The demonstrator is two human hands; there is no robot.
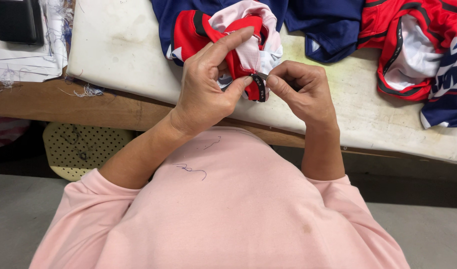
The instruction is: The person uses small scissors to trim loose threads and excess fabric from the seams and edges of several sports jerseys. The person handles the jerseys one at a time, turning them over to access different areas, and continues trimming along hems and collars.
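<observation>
Two hands, one person, pink sweatshirt (223,209); two heaps of sports garments in red, navy and white; one white padded board (119,45) on one wooden bench (64,102); one dark case (16,20) at the upper left corner, on white papers; one perforated cream seat (76,147) under the bench.

Near garment (228,30): bunched at the board's front edge, its red hem with black trim band (260,87) pulled toward the body; second heap (418,50) lies well apart, at the right.

Left hand (208,92): fingers closed round the red fabric, thumb tip pressed on the hem beside the black band, forefinger stretched over the top of the bunch.

Right hand (303,89): fingers curled together, thumb and forefinger pinched on a small slim item that touches the black band; only a sliver of that item shows, its kind cannot be told.

Loose threads (86,91) lie on the bench at left; two stray threads cling to the sweatshirt; the second heap is cut off by the frame's right edge; the dark case by the top edge.
</observation>
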